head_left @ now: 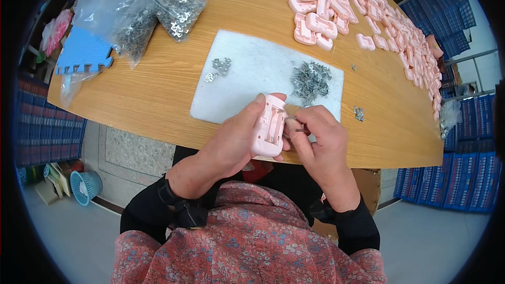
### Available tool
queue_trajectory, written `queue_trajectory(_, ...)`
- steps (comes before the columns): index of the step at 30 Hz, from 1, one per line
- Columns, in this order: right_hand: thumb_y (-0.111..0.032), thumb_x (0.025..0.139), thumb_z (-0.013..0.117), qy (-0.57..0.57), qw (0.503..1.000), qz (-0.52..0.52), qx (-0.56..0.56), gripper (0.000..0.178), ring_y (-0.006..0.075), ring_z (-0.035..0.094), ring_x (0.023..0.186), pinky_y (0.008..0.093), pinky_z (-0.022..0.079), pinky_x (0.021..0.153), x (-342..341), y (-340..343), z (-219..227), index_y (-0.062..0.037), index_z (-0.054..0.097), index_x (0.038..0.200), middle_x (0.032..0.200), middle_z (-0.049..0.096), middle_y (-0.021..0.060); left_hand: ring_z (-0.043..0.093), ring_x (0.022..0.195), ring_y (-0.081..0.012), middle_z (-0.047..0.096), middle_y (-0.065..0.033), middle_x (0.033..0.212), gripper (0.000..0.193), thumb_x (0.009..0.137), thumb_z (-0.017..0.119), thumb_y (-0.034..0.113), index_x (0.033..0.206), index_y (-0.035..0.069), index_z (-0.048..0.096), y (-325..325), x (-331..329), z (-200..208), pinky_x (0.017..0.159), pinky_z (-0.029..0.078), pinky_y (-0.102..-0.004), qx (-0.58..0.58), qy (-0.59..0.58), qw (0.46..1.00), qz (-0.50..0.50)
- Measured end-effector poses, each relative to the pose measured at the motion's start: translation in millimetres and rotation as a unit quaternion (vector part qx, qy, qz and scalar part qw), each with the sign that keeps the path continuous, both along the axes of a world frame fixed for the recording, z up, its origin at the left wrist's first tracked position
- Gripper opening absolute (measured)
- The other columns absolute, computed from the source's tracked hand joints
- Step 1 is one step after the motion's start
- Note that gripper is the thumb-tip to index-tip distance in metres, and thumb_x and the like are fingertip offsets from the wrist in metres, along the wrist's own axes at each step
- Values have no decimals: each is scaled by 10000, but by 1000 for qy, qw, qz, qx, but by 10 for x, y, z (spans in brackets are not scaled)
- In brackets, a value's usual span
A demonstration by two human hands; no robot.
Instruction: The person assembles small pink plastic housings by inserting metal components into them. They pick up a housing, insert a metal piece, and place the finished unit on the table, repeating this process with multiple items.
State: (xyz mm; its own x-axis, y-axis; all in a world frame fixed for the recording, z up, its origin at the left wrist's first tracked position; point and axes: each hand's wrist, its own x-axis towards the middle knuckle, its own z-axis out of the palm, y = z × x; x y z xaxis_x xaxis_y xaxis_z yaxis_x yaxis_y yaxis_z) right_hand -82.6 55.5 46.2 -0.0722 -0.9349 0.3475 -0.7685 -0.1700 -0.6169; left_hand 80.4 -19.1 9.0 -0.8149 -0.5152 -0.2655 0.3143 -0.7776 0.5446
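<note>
My left hand point(234, 132) is closed around a pale pink plastic housing point(270, 145), held tilted with its open battery compartment facing up. Thumb and fingers grip it from both sides. At the housing's right edge, my right hand point(327, 138) is pinched, and a thin dark sliver shows between the fingers; I cannot make out what it is. Both hands are over the near edge of a white foam sheet point(252, 55). On that sheet lies a heap of small metal clips point(311, 80) at the right, with a smaller group of clips point(221, 66) at the left.
Many pink housings point(368, 8) cover the table's point(158, 92) far right. Clear plastic bags of metal pieces point(176, 5) and a blue foam mat point(81, 52) sit at the far left. Stray clips point(359, 113) lie right of the sheet. A blue basket point(86, 186) stands on the floor.
</note>
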Motion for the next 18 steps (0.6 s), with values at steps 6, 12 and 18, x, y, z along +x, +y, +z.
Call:
queue_trajectory(6,-49,859,689,-58,995,-60,62,350,174,627,710,295,505,622,20,25,54,-11,597,1194,910,623,91,663,801,-197,628,-101,995,529,1077,232,425,1432,65,387,-11,-3,35,668,596,-351,2,-10,1000,-11)
queue_trajectory(12,-126,958,644,-404,896,-6,183,321,59,573,766,207,464,676,-6,-47,-10,7,533,1228,927,638,29,672,777,-201,630,-121,999,551,1073,233,436,1442,47,357,22,-14,-28,651,609,-360,-112,-49,991,-46)
queue_trajectory(18,-123,954,656,-429,880,-29,199,330,54,556,724,196,445,644,-73,-26,-33,-15,503,1225,876,626,18,677,787,-199,626,-121,1001,539,1070,264,445,1429,54,359,3,-14,-26,656,605,-346,-112,-46,992,-39)
